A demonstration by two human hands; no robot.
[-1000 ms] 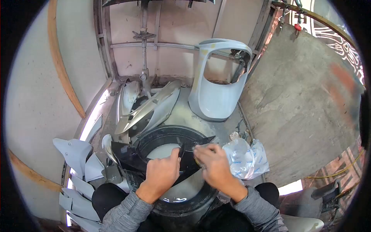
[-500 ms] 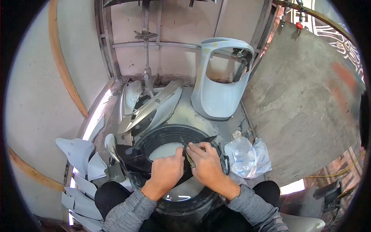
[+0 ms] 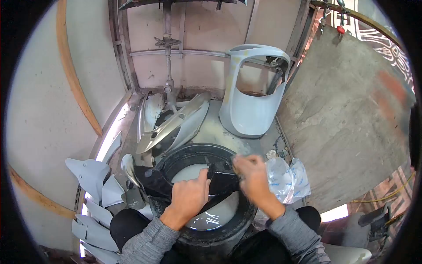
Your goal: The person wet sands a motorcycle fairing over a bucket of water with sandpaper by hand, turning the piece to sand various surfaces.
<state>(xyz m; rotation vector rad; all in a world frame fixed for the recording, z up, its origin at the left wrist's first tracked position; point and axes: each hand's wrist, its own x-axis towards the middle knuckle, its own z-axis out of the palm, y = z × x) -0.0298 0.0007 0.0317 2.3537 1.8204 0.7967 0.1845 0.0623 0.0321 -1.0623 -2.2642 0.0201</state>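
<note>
A glossy black plastic panel (image 3: pixel 222 182) lies across the mouth of a black tub (image 3: pixel 193 152) holding cloudy, whitish water (image 3: pixel 215 218). My left hand (image 3: pixel 190 196) is closed on the panel near its middle, with the thumb side pressed against it. My right hand (image 3: pixel 253 176), smeared by motion, is at the panel's right end with its fingers curled. A small tan pad (image 3: pixel 236 170) shows faintly at those fingertips; its exact kind is unclear. Another black piece (image 3: pixel 151 180) rests at the tub's left side, and how it joins the panel is hard to see.
Behind the tub are silvery curved panels (image 3: pixel 176 121) and a large pale-blue shell (image 3: pixel 248 116). Several grey-white parts (image 3: pixel 92 176) lie at the left. Crumpled clear plastic (image 3: pixel 288 178) sits right of the tub, near a large grey board (image 3: pixel 347 119).
My right hand has moved right along the black panel, away from my left hand, and is now blurred. The left hand stays in nearly the same place on the panel.
</note>
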